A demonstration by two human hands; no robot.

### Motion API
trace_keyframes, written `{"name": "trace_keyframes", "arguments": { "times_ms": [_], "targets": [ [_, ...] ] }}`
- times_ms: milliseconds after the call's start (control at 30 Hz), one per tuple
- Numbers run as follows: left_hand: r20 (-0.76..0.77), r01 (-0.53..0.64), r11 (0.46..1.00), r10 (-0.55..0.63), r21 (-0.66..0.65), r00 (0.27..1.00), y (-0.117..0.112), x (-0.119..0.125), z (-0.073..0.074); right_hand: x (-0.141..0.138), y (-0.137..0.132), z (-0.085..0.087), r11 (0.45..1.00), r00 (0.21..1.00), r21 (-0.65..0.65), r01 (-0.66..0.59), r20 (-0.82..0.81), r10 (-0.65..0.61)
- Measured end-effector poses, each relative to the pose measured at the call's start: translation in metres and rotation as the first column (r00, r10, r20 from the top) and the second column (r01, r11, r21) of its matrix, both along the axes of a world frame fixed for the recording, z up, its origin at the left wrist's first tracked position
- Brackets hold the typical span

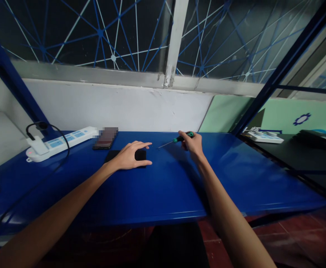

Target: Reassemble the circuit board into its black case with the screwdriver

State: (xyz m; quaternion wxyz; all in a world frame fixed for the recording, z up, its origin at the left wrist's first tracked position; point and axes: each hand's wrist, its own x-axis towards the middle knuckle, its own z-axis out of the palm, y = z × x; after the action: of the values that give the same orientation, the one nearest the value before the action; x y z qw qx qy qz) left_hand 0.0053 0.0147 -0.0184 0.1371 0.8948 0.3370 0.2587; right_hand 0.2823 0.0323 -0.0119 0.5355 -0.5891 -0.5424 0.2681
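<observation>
My right hand (191, 143) is closed around the black and green handle of a screwdriver (177, 140). Its thin shaft slants down to the left, and the tip is at or just above the blue tabletop, beside a tiny dark speck (159, 149) too small to name. To the left, my left hand (129, 155) is over a flat black rectangular object (141, 160), partly hiding it. The thumb and fingers of that hand are spread apart and point right, with nothing between them. Whether the palm touches the black object I cannot tell.
A white power strip (65, 142) with a plugged-in adapter and black cable lies at the left. Next to it is a dark phone-like slab (106, 138), blurred out. The blue table (157, 193) meets a white wall behind. Blue frame posts (259, 100) rise at both sides.
</observation>
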Motion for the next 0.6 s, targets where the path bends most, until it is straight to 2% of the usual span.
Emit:
{"name": "trace_keyframes", "arguments": {
  "times_ms": [100,167,400,600],
  "targets": [
    [0.095,-0.082,0.994,0.075,0.071,0.993,0.002,0.004,-0.005,-0.011,-0.004,0.005,0.993,0.968,0.118,0.011,-0.249,0.019],
    [0.130,-0.130,0.986,0.116,0.105,0.985,0.003,0.006,-0.009,-0.018,-0.007,0.008,0.987,0.948,0.156,-0.048,-0.305,0.094],
    [0.189,-0.142,0.983,0.118,0.116,0.975,0.003,0.009,-0.013,-0.033,-0.016,0.013,0.975,0.934,0.170,-0.146,-0.301,0.192],
    [0.225,-0.137,0.985,0.111,0.104,0.968,0.004,0.009,-0.014,-0.034,-0.017,0.014,0.973,0.935,0.173,-0.153,-0.293,0.199]
  ]
}}
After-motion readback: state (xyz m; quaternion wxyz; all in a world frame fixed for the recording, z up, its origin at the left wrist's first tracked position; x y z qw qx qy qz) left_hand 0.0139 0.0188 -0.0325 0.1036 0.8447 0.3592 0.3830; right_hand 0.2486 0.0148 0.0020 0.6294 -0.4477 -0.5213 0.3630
